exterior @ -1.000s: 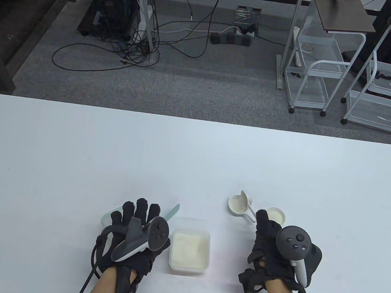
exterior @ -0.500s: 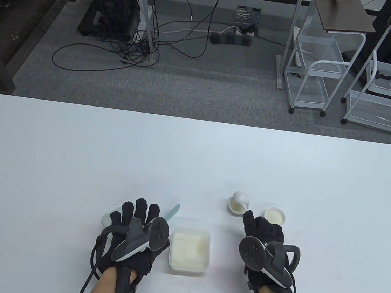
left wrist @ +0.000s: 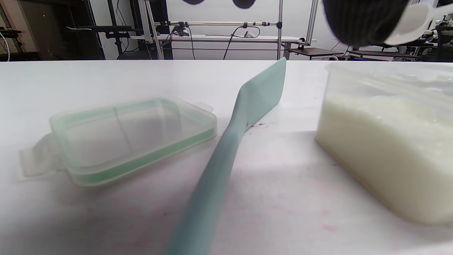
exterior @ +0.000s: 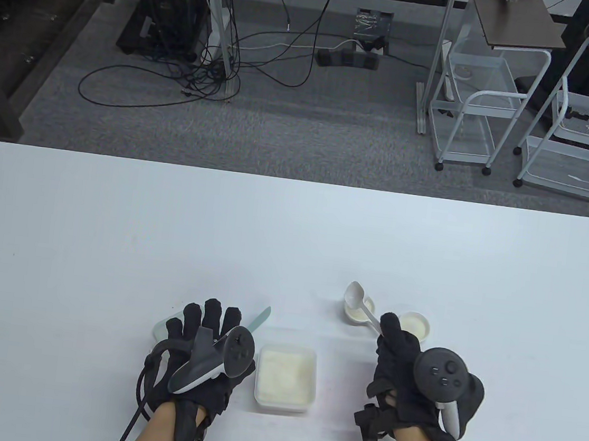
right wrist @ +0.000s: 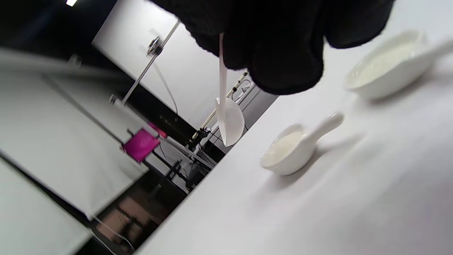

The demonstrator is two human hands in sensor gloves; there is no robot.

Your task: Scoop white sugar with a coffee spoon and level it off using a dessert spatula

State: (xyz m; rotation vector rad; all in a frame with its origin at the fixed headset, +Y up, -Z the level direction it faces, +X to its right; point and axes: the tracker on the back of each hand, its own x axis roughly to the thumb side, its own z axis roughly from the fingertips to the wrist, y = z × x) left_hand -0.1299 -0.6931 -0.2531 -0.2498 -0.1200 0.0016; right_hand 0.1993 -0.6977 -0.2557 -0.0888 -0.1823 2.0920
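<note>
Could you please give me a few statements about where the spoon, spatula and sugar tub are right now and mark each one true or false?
1. The right hand holds the white spoon. True.
2. The sugar tub has its lid on. False: the lid lies on the table beside it.
3. The spatula lies between the lid and the tub. True.
4. The left hand grips the spatula. False: its fingers are spread flat above it.

Spatula (exterior: 262,319) handle, seemingly under left hand (exterior: 203,351)
</note>
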